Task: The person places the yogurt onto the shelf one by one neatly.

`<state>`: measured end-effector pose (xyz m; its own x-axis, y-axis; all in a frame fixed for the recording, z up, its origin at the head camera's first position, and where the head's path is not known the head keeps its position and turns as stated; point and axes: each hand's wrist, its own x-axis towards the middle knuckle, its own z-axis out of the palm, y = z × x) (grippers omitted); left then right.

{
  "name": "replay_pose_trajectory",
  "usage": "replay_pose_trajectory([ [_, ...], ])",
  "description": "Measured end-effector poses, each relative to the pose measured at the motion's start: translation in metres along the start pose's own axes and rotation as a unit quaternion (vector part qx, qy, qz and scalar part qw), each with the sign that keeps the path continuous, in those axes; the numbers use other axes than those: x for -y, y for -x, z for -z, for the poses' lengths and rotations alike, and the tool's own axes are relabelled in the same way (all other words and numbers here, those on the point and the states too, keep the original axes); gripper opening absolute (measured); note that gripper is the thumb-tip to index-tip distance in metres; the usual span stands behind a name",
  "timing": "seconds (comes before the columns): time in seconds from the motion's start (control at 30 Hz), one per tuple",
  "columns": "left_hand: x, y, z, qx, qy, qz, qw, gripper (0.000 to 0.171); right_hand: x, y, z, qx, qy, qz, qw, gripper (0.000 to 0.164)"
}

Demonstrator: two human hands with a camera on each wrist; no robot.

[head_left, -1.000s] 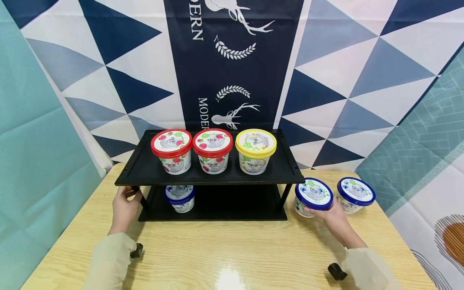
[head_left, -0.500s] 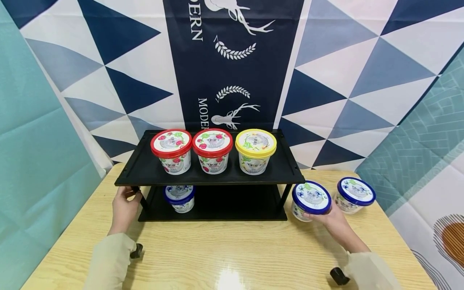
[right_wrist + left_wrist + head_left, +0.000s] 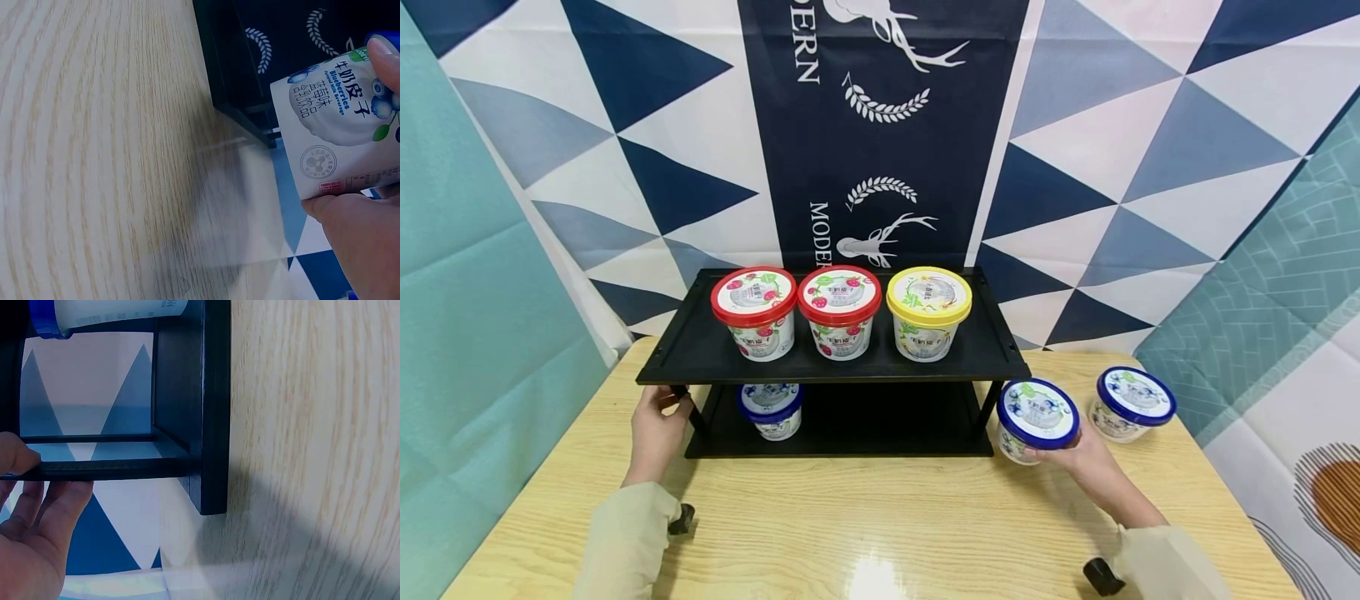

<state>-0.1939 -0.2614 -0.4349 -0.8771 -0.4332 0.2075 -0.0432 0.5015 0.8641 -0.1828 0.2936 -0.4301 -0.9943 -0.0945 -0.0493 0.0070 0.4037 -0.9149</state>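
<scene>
My left hand (image 3: 655, 437) grips the front left post (image 3: 119, 469) of a black two-tier shelf (image 3: 883, 357); thumb and fingers lie on opposite sides of the post in the left wrist view. At the shelf's right side, my right hand (image 3: 1086, 462) holds a white tub with a blue lid (image 3: 1039, 410). Its blueberry label (image 3: 340, 125) faces the right wrist camera, with the thumb near the lid and a finger under the base. A similar blue-lidded tub (image 3: 771, 402) stands on the left of the lower tier, partly hidden by the upper one.
Two red-lidded tubs (image 3: 755, 297) (image 3: 840, 296) and a yellow-lidded tub (image 3: 929, 297) stand in a row on the upper tier. Another blue-lidded tub (image 3: 1137, 396) is on the wooden table (image 3: 850, 517) at the right. A patterned cloth (image 3: 880, 150) hangs behind the shelf.
My right hand has carried the blue-lidded tub a little left and toward the front, closer to the shelf's right post. My left hand has stayed on its post.
</scene>
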Motion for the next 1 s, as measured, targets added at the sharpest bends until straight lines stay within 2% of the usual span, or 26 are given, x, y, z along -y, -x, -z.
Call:
replay_pose_trajectory([
  [0.13, 0.000, 0.000, -0.001, -0.002, -0.002, 0.002, 1.0000, 0.029, 0.000, 0.002, -0.001, 0.004, 0.001, 0.002, 1.000, 0.093],
  [0.3, 0.001, 0.000, -0.001, -0.004, 0.000, -0.003, 1.0000, 0.031, 0.004, 0.004, -0.002, 0.020, 0.005, -0.019, 1.000, 0.092],
  [0.6, 0.001, 0.000, -0.001, -0.007, 0.003, -0.004, 1.0000, 0.030, 0.011, 0.007, -0.009, 0.033, -0.004, -0.016, 0.999, 0.092],
  [0.77, 0.001, 0.000, -0.001, -0.004, 0.003, 0.000, 1.0000, 0.029, 0.014, 0.009, -0.014, 0.033, -0.020, 0.004, 0.999, 0.091],
  [1.0, 0.002, 0.000, -0.002, -0.005, 0.001, 0.002, 1.0000, 0.028, 0.014, 0.007, -0.025, 0.028, -0.072, 0.039, 0.996, 0.093],
])
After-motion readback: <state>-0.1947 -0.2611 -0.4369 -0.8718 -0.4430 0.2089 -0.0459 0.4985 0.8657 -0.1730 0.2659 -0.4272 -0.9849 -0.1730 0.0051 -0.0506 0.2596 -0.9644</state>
